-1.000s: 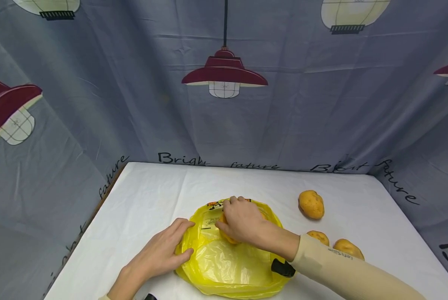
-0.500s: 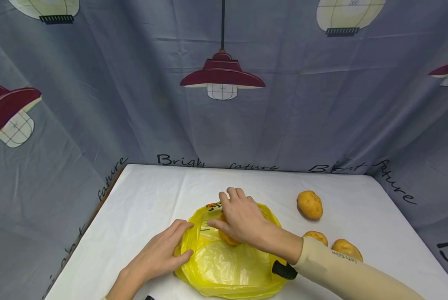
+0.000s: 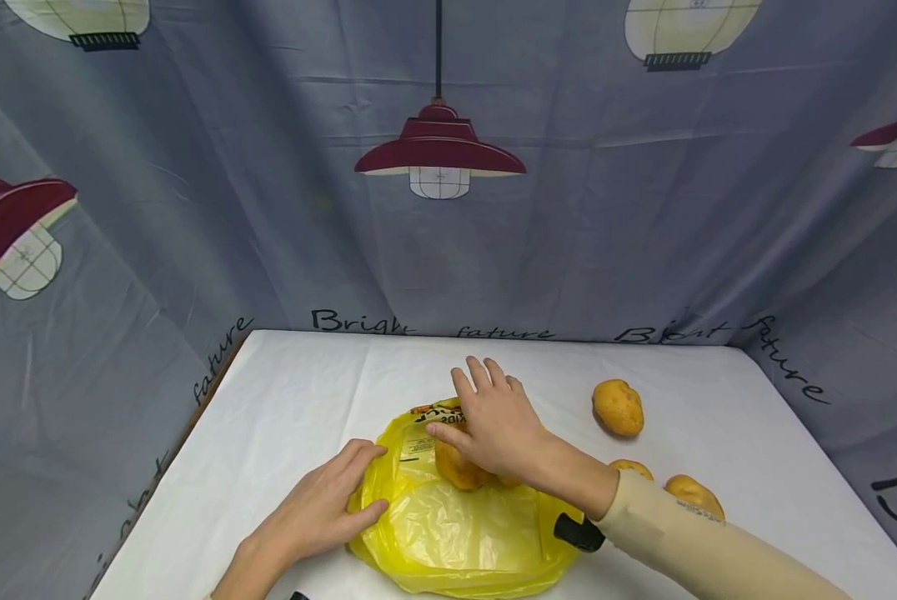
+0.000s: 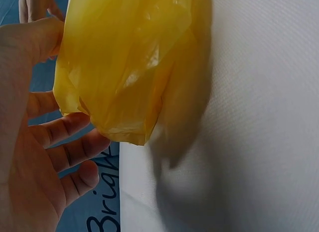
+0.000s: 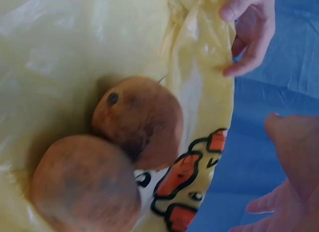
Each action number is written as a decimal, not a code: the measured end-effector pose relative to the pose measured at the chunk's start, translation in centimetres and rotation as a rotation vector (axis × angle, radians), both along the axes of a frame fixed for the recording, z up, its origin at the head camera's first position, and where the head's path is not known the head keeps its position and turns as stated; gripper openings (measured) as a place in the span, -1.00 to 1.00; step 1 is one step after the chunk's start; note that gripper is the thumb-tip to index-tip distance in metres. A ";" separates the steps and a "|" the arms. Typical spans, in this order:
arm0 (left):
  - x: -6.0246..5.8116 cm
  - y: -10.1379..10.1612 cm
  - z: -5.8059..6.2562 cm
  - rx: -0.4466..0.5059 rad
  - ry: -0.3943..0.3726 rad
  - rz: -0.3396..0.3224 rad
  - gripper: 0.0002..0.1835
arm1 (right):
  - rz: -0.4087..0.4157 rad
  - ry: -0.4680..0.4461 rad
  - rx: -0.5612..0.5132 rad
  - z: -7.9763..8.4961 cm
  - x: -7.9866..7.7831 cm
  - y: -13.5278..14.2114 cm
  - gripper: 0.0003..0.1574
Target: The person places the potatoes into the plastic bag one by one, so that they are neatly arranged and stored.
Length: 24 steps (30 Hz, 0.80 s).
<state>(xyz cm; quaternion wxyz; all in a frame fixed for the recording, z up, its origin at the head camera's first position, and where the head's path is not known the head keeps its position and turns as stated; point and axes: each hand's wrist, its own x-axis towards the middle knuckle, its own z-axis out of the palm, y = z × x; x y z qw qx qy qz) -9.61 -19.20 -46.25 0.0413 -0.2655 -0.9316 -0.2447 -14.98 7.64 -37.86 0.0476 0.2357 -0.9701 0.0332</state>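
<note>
From my remote seat, the head view shows me a yellow bag on the white table, its wide mouth facing up. My right hand is over the bag's far right side, fingers spread and straight, thumb held well apart; it has hold of nothing. Below it, inside the bag, I see the near potato and, partly hidden by the hand, the second potato. My right wrist view shows this pair lying against each other, clear of the hand, near a rim with orange and black print.

My left hand rests at the bag's left rim, its fingers loosely bent and its thumb set wide of them, both touching the plastic without closing on it.

To the right of the bag, on the table, I have the far potato, and nearer me the half-hidden potato and the right-hand potato, just beyond my beige sleeve. Behind everything hangs a grey-blue curtain printed with lamps.
</note>
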 end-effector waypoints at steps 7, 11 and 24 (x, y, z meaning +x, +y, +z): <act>0.0 0.0 0.1 -0.005 -0.007 0.004 -0.36 | -0.068 -0.017 -0.010 -0.2 -1.3 2.3 0.12; 0.0 0.1 0.2 0.000 0.005 -0.004 -0.36 | -0.115 -0.046 -0.043 0.0 -2.0 4.0 0.15; 0.0 0.1 0.1 0.011 0.007 -0.016 -0.36 | -0.272 -0.098 -0.127 0.2 -4.0 9.5 0.16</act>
